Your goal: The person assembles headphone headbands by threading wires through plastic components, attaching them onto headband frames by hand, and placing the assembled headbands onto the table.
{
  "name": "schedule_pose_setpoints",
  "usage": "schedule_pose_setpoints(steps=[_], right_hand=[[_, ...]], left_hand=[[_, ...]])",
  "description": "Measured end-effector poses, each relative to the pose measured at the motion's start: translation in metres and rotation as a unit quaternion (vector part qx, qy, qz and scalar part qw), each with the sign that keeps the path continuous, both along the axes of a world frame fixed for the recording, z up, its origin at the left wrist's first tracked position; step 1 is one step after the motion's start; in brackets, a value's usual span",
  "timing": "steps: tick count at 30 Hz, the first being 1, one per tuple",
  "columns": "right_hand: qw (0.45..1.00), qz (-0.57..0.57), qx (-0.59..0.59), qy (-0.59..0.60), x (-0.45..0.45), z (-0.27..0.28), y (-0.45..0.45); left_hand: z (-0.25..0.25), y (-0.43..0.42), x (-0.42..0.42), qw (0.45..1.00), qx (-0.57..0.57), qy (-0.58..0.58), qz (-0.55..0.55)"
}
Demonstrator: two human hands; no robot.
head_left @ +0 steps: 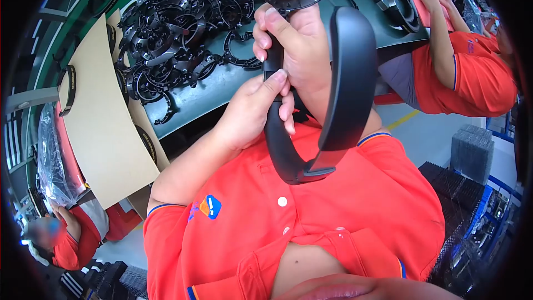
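Both hands are clamped on the black headband (355, 78), upper middle of the frame: left hand (244, 108) on its slimmer side, right hand (302, 39) just above, by a curved bracket (288, 4). Looks like end-fitting; next probably calls for steady alignment.

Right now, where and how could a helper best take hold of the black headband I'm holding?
Probably around the broad, smooth stretch of the black headband, coming from your right: it curves clear of your left hand and right hand, which both grip the narrower section opposite.
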State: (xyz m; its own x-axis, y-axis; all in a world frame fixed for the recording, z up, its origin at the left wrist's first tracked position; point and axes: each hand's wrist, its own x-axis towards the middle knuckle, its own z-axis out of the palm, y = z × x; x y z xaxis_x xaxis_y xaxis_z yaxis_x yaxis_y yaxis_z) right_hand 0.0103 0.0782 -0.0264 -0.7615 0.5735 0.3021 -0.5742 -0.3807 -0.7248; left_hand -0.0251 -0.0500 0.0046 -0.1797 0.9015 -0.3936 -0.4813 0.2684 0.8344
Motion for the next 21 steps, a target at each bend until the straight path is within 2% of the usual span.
schedule_pose_setpoints(steps=[2, 3, 4, 5, 6, 7, 8, 9, 10, 11, 12, 13, 14, 15, 16, 17, 18, 19, 20, 21], right_hand=[[0.998, -0.009, 0.061, -0.012, -0.003, 0.004, -0.003], [0.998, 0.014, 0.053, 0.005, -0.005, 0.005, -0.004], [0.998, 0.016, 0.057, 0.004, -0.007, 0.006, -0.001], [0.998, 0.016, 0.060, 0.003, -0.009, 0.008, 0.004], [0.997, 0.072, 0.040, 0.008, -0.006, 0.012, 0.010], [0.997, 0.047, 0.064, -0.024, -0.005, 0.017, 0.004], [0.994, 0.023, 0.087, -0.056, -0.004, 0.021, -0.003], [0.985, 0.020, 0.148, -0.087, -0.005, 0.021, -0.003], [0.985, 0.022, 0.145, -0.087, -0.006, 0.022, -0.006], [0.981, 0.034, 0.161, -0.104, -0.007, 0.023, -0.010], [0.976, 0.047, 0.177, -0.119, -0.008, 0.023, -0.013], [0.971, 0.017, 0.202, -0.127, -0.009, 0.024, -0.012], [0.960, -0.050, 0.264, -0.074, -0.016, 0.018, -0.008], [0.939, -0.119, 0.322, -0.021, -0.022, 0.019, -0.006], [0.954, -0.067, 0.279, -0.091, -0.011, 0.024, -0.005], [0.955, -0.070, 0.274, -0.092, -0.009, 0.027, -0.001], [0.935, -0.107, 0.328, -0.077, -0.006, 0.030, 0.000], [0.911, -0.141, 0.383, -0.063, -0.005, 0.036, 0.001], [0.881, -0.187, 0.430, -0.063, 0.001, 0.044, -0.006], [0.882, -0.186, 0.429, -0.063, -0.001, 0.046, -0.007]], left_hand=[[0.005, -0.002, 0.000, 0.998, -0.047, -0.027, 0.023], [-0.009, -0.010, -0.007, 0.990, 0.039, -0.131, -0.030], [-0.033, -0.010, -0.014, 0.996, 0.072, 0.054, -0.006], [-0.048, -0.009, -0.021, 0.966, 0.103, 0.237, 0.015], [-0.030, -0.012, -0.025, 0.883, 0.068, 0.454, 0.100], [-0.023, -0.012, -0.026, 0.807, 0.136, 0.523, 0.237], [-0.010, -0.011, -0.034, 0.833, 0.240, 0.387, 0.315], [0.001, -0.012, -0.036, 0.805, 0.311, 0.362, 0.353], [0.014, -0.007, -0.034, 0.765, 0.376, 0.366, 0.374], [0.038, -0.001, -0.017, 0.698, 0.361, 0.490, 0.377], [0.038, -0.004, -0.019, 0.697, 0.358, 0.493, 0.378], [0.037, -0.009, -0.024, 0.778, 0.377, 0.426, 0.267], [0.035, -0.014, -0.031, 0.840, 0.388, 0.348, 0.148], [0.032, -0.020, -0.039, 0.920, 0.329, 0.190, 0.099], [0.025, -0.015, -0.038, 0.925, 0.376, -0.050, 0.034], [0.023, -0.012, -0.041, 0.960, 0.274, -0.064, -0.006], [0.021, -0.012, -0.043, 0.982, 0.166, -0.079, -0.046], [0.024, -0.013, -0.050, 0.994, 0.078, 0.009, -0.075], [0.022, -0.012, -0.045, 0.987, 0.105, 0.122, 0.023], [0.019, -0.010, -0.038, 0.957, 0.130, 0.232, 0.119]])
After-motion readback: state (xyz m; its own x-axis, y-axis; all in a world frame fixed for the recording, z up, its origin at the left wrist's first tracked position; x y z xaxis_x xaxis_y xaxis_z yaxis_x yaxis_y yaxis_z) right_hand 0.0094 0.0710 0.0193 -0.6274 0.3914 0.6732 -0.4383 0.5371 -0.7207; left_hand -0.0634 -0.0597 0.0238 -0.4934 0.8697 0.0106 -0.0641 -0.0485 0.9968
